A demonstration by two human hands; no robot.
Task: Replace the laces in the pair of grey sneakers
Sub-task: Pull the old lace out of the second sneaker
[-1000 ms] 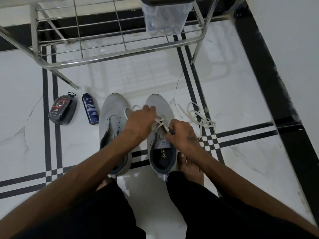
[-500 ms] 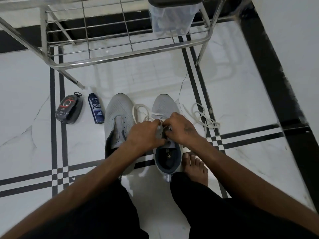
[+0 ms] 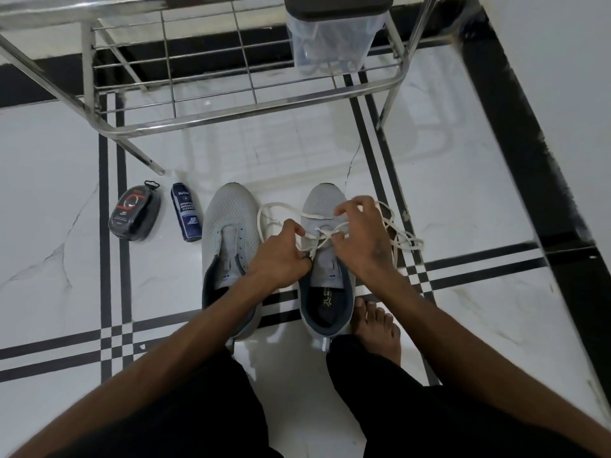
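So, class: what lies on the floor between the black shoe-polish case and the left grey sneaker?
In the head view, a dark blue sneaker cleaner bottle lies between the shoe-polish case and the left sneaker, apart from both.

our forearms are bare right down to the hands, with no sleeves, watch or rings showing. the left hand (image 3: 281, 256) is unmarked; the right hand (image 3: 367, 239) carries a small dark marking on its back, too blurred to read. we wear plain black cloth garments (image 3: 205, 411) over both legs, and our one visible foot (image 3: 377, 328) is bare.
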